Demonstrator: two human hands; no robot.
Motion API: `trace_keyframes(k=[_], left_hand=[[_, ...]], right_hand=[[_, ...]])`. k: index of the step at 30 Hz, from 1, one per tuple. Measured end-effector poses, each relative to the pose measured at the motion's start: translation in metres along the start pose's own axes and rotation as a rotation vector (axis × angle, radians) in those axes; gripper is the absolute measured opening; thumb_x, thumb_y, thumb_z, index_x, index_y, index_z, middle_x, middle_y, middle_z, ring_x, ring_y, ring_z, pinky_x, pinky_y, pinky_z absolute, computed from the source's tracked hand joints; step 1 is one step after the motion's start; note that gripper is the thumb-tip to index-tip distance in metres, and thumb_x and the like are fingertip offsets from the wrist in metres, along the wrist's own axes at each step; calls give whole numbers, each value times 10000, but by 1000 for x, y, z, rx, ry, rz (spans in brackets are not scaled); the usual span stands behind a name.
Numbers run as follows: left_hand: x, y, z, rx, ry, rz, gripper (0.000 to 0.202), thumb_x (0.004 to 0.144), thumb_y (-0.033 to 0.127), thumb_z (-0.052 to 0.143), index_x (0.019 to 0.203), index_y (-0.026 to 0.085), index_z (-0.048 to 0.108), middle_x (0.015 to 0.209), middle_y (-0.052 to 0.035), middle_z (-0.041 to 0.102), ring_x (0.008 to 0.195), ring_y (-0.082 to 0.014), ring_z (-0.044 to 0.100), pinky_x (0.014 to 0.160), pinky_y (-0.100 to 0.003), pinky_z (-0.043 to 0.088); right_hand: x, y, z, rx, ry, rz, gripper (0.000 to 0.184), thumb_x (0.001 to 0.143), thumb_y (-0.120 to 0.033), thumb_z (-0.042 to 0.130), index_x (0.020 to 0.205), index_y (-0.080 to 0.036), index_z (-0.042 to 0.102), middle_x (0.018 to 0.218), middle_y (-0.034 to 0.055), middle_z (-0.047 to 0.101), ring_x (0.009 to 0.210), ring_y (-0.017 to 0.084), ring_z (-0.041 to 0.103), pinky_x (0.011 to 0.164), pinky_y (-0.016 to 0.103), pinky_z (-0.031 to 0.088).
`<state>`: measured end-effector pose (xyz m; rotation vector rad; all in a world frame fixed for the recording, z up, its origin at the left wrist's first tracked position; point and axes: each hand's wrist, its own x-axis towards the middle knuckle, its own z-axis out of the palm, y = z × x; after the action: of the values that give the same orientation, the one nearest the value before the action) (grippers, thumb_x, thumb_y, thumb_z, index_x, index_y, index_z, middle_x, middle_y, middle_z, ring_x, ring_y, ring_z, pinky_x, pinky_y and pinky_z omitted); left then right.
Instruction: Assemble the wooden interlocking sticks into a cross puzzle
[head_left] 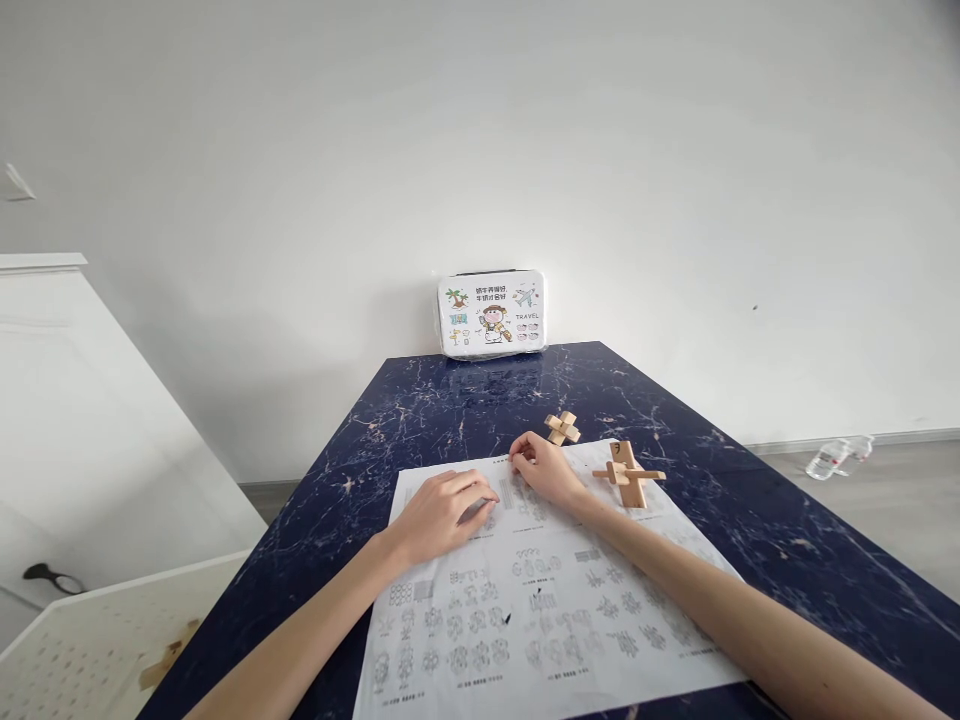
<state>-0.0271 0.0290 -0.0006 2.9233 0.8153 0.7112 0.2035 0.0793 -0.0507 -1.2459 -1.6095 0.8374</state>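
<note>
My left hand (444, 508) rests knuckles-up on a large printed instruction sheet (540, 610), its fingers curled under against the paper. My right hand (541, 466) lies near the sheet's far edge with fingers bent, fingertips touching the paper; I cannot see anything in it. A small wooden burr puzzle (562, 428) sits on the table just beyond my right hand. A larger cross-shaped wooden puzzle (628, 474) stands on the sheet's right corner, right of that hand.
The sheet lies on a dark blue marbled table (757, 520). A white illustrated case (491, 313) stands against the wall at the table's far edge. A white perforated bin (90, 640) is at lower left; a plastic bottle (838, 456) lies on the floor.
</note>
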Motion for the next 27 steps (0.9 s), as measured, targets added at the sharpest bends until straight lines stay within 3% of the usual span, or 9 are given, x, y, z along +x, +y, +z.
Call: trace_keyframes(k=[8,19,27], left_hand=[[-5,-2,6,-39,-67,-22,183,1065,216,523,1012,195,697,874,-6,751,670,-142,653,635,-271,438],[-6,-2,6,-38,-67,-61,166,1044,236,555,992,193,707,795,2,733,628,-141,638,617,-272,435],[-6,-1,7,-43,-58,-47,165,1045,231,553,1006,193,709,830,-5,752,637,-139,650,618,-270,446]], right_hand=[[-7,-2,1,-121,-82,-144,87,872,-187,509,898,-228,581,773,-5,671,691,173,630,629,271,450],[-28,-18,3,-315,-193,-321,191,854,-43,542,899,-215,612,881,1,645,670,138,534,644,267,360],[-34,-22,1,-380,-227,-364,204,893,-49,538,934,-220,641,985,31,698,781,165,609,682,269,390]])
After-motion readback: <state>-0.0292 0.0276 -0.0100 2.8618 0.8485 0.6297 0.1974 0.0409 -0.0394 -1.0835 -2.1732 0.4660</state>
